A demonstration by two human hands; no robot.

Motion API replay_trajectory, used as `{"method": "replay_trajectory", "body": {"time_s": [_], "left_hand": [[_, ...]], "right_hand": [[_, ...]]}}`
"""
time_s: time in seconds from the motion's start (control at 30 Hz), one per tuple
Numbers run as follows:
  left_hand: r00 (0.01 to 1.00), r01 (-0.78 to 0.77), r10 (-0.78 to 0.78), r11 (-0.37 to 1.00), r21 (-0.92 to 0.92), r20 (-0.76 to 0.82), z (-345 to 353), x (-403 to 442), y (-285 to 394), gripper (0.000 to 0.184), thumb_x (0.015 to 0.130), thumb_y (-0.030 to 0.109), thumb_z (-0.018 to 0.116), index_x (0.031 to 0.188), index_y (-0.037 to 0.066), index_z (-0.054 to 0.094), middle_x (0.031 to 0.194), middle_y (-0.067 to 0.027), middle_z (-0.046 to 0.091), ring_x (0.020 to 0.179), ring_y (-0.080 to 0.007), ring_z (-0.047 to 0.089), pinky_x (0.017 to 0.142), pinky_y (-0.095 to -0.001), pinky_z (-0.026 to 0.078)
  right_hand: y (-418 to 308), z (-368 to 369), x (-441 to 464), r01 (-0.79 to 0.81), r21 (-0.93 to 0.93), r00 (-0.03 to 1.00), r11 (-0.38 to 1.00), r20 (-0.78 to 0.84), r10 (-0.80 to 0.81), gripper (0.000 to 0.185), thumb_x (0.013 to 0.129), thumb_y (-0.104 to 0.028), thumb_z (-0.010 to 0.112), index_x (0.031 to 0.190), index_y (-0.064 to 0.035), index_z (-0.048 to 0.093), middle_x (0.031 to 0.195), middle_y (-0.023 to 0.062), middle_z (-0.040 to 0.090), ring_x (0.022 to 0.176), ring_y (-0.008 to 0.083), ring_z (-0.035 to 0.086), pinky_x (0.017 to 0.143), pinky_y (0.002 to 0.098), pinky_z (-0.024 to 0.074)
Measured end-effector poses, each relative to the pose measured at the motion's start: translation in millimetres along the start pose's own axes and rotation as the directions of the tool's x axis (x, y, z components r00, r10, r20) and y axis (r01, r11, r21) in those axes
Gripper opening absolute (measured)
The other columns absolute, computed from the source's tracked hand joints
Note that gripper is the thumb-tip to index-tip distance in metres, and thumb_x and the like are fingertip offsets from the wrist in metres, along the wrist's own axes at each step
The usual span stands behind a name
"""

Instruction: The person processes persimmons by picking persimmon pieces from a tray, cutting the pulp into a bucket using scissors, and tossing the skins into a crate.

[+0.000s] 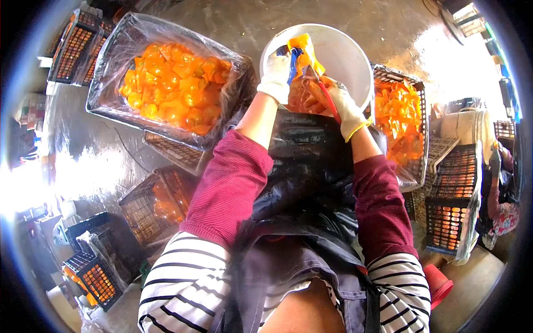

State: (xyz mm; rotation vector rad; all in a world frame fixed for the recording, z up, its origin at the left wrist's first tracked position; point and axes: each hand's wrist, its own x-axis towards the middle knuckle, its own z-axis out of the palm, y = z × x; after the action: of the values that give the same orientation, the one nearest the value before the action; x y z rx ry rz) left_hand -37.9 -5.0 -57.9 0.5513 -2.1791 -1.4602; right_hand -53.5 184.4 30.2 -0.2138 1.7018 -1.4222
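Over the white bucket (363,61), both gloved hands work close together. Left hand (276,69): fingers pinched on an orange piece (302,49); blue item (293,62) on its thumb side, tool grip or finger cover, can't tell. Right hand (345,105): closed around a red-handled tool (328,99), metal end at the piece's near end, touching or just beside it, unclear. Scissors or knife, can't say.

Step in hand looks like cutting or trimming the held piece. Next move seems to call for a firm left pinch, fingertips clear of the metal, and a short controlled stroke from the right.

Orientation: piece is folded and looks slick, so axis is approximate. Long way runs from the far end back toward the body, slanting a bit right toward the tool. Tool reads clearer: handle end toward the body and right, metal end pointing away and left.

Under the hands, duller orange pieces (305,97) lie in the bucket. Black apron (300,144) at the bucket's near side. Left of it, plastic-lined crate (139,126) with a bright orange heap (172,83); right, just beside the bucket, second crate (426,127) with more orange pieces (397,116). Farther out right, black mesh crates (448,202).
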Motion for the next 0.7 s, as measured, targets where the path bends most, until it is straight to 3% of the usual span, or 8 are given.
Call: {"method": "replay_trajectory", "body": {"time_s": [0.13,0.23,0.3,0.37,0.5,0.53,0.6,0.7], "left_hand": [[0.955,0.293,-0.296,0.954,0.067,0.039,0,-5,36,0.028,0.09,0.012,0.058,0.116,0.0,0.059,0.103,-0.01,0.065,0.086,-0.0174,0.063,0.076,-0.0271,0.052],[0.989,0.145,-0.128,0.854,-0.5,0.067,1,-22,79,0.036,0.086,0.009,0.065,0.119,0.001,0.056,0.107,-0.0094,0.064,0.088,-0.0183,0.062,0.079,-0.0272,0.052],[0.988,0.139,-0.093,0.882,-0.449,0.123,1,-40,112,0.055,0.077,0.011,0.076,0.126,0.002,0.052,0.119,-0.0102,0.059,0.106,-0.0196,0.057,0.09,-0.0291,0.049],[1.0,0.004,-0.003,0.998,-0.07,0.026,2,-40,99,0.058,0.076,0.012,0.077,0.127,0.002,0.051,0.121,-0.011,0.057,0.11,-0.0199,0.055,0.092,-0.029,0.047],[1.0,-0.014,0.016,0.994,-0.112,0.016,-3,-32,58,0.064,0.075,0.016,0.077,0.13,0.002,0.048,0.12,-0.0117,0.059,0.108,-0.0197,0.057,0.093,-0.0281,0.046],[1.0,-0.011,0.013,0.987,-0.159,0.013,-15,-37,68,0.067,0.075,0.019,0.078,0.131,0.001,0.046,0.12,-0.0126,0.059,0.108,-0.0195,0.057,0.092,-0.0282,0.047],[0.992,0.127,-0.11,0.922,-0.365,0.068,-49,-44,70,0.065,0.075,0.023,0.079,0.128,0.001,0.05,0.116,-0.0129,0.062,0.104,-0.0184,0.059,0.091,-0.0279,0.047],[0.989,0.092,-0.11,0.982,-0.166,-0.103,-101,-61,71,0.044,0.083,0.019,0.07,0.122,0.003,0.057,0.11,-0.0105,0.065,0.101,-0.0171,0.061,0.089,-0.0276,0.047]], "right_hand": [[15,-4,14,0.037,-0.026,0.999,0.999,-0.01,-0.037,0.025,0.093,-0.027,0.057,0.109,-0.0087,0.06,0.077,0.0111,0.068,0.056,0.0187,0.063,0.047,0.0272,0.048],[34,-9,34,0.102,0.097,0.995,0.99,0.001,-0.103,0.025,0.093,-0.027,0.057,0.109,-0.0079,0.06,0.078,0.0128,0.068,0.056,0.0202,0.063,0.048,0.0285,0.0487],[51,-13,51,0.139,0.103,0.99,0.985,0.016,-0.141,0.025,0.093,-0.027,0.057,0.109,-0.0072,0.06,0.079,0.0136,0.068,0.056,0.0215,0.063,0.047,0.0291,0.0492],[67,-15,63,0.15,0.196,0.987,0.969,0.029,-0.158,0.025,0.093,-0.026,0.057,0.108,-0.0064,0.06,0.08,0.0136,0.067,0.057,0.0232,0.064,0.048,0.0294,0.0501],[35,-6,29,-0.057,0.448,0.98,0.892,0.194,-0.035,0.025,0.094,-0.025,0.055,0.108,-0.0053,0.06,0.086,0.0114,0.067,0.064,0.0226,0.066,0.051,0.0297,0.0522],[16,6,9,-0.015,0.323,0.995,0.946,0.096,-0.017,0.026,0.094,-0.025,0.055,0.11,-0.0054,0.059,0.088,0.01,0.066,0.065,0.0207,0.065,0.051,0.0294,0.0522],[14,6,-2,0.031,0.516,0.992,0.856,0.087,-0.089,0.027,0.094,-0.027,0.055,0.111,-0.006,0.059,0.086,0.0085,0.066,0.063,0.019,0.064,0.05,0.0281,0.0513],[0,10,-22,0.033,0.548,0.996,0.836,0.054,-0.074,0.032,0.095,-0.032,0.053,0.114,-0.0058,0.058,0.082,0.0069,0.065,0.06,0.0149,0.062,0.048,0.0261,0.0502]]}}
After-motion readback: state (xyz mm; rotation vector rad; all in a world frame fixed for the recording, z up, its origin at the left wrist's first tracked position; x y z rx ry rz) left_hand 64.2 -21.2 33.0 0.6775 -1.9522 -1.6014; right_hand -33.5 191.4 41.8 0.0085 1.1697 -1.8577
